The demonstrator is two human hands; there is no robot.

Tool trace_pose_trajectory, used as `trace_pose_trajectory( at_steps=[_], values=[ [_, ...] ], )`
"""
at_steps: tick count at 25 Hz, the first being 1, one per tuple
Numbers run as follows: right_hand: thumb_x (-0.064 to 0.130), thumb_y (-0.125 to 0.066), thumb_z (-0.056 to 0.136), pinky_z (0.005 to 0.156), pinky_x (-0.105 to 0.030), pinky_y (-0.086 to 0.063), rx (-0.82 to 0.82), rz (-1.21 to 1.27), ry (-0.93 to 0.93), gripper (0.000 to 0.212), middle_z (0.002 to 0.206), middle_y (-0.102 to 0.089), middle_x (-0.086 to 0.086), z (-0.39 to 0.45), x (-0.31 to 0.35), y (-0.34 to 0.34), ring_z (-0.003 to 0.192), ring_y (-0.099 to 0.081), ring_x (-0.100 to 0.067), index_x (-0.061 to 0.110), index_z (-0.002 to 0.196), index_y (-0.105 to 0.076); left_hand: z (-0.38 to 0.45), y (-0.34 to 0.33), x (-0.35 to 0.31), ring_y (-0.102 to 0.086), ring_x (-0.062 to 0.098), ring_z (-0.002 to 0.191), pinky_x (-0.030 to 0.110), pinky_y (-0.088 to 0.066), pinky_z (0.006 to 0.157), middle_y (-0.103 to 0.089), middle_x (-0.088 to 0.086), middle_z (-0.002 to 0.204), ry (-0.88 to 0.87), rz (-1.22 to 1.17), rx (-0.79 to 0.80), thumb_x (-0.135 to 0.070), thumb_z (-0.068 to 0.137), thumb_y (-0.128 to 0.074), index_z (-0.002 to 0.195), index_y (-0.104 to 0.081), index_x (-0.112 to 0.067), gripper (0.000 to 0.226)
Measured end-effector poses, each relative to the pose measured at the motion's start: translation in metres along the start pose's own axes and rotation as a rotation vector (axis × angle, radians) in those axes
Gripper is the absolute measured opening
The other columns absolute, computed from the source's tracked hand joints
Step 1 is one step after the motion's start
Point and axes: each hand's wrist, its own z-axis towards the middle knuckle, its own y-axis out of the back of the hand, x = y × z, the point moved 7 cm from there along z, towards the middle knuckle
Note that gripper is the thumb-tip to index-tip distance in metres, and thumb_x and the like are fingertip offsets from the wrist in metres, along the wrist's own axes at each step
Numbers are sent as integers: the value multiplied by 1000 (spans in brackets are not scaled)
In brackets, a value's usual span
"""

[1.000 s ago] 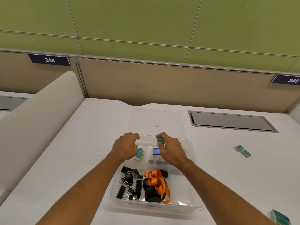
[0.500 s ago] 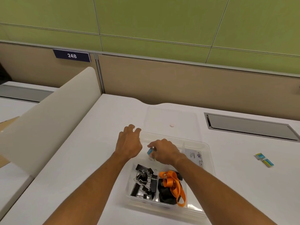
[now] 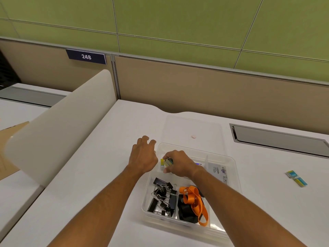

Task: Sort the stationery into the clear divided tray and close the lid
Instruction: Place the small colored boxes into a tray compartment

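Note:
The clear divided tray (image 3: 235, 177) sits on the white desk, its clear lid (image 3: 192, 129) lying flat behind it. My right hand (image 3: 179, 164) is over the tray's far-left compartment, fingers shut on a small blue-and-yellow staple box (image 3: 168, 162). Beside the tray's left rim hovers my left hand (image 3: 143, 155), fingers spread, holding nothing. Black binder clips (image 3: 162, 198) fill the near-left compartment. An orange lanyard (image 3: 195, 198) lies in the near-middle one. A white packet (image 3: 219, 172) lies in the far-right compartment.
Two small blue-and-yellow staple boxes (image 3: 296, 178) lie on the desk to the right of the tray. A grey cable hatch (image 3: 277, 139) is set into the desk behind them. A curved white divider (image 3: 58, 125) stands at the left. A small pink dot (image 3: 193, 136) marks the lid.
My right hand has carried the small box leftward and down into the far-left compartment. My left hand has shifted from over the tray to just outside its left rim. The view has panned left.

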Motion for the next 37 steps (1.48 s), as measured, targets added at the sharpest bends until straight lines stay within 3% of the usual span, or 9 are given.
trace_pose_trajectory(
  at_steps=[6,12,17,21,25,33,37],
  values=[
    [14,-70,85,96,-35,-48,-86,119,-41,34,127,-58,-10,1,-4,5,112,-56,-27,13,118,-63,-1,1,3,-36,26,134,38,-36,105,-36,10,148,8,0,2,-24,95,-48,139,-43,-16,45],
    [0,-63,76,104,-35,-44,-122,210,-17,54,137,-52,-7,-9,-4,17,128,-47,-24,16,127,-56,-5,1,-5,-37,26,132,40,-36,104,-37,10,146,-24,13,18,-29,94,-48,139,-42,-16,47],
    [26,-61,83,108,-36,-35,-244,-7,16,60,145,-44,-3,-36,-13,37,133,-39,-22,21,139,-42,-13,1,-26,-28,27,140,41,-27,112,-26,11,155,-58,24,64,-42,94,-47,148,-27,-18,63],
    [51,-52,88,117,-41,-22,-285,-189,-41,74,159,-21,-5,-55,-38,42,146,-20,-24,24,149,-21,-23,-4,-53,-4,27,149,42,-7,120,-3,9,162,-121,78,78,-55,92,-43,153,-6,-21,79],
    [70,-34,80,120,-42,-7,-303,-281,-118,89,162,-4,-5,-79,-68,48,149,-4,-26,26,152,-6,-27,-12,-83,7,27,149,45,3,120,8,9,162,-194,135,68,-61,91,-37,153,4,-22,84],
    [75,-19,76,119,-48,4,-401,-415,-243,94,161,4,-9,-133,-144,76,149,5,-27,24,152,3,-31,-33,-163,15,28,148,49,8,119,15,9,160,-297,157,73,-65,89,-36,152,11,-25,88],
    [79,-6,70,120,-50,2,-417,-436,-279,100,161,5,-10,-158,-186,90,149,5,-29,22,152,4,-36,-46,-209,14,28,148,49,11,116,15,8,161,-316,146,71,-68,88,-35,152,9,-27,88]
  ],
)
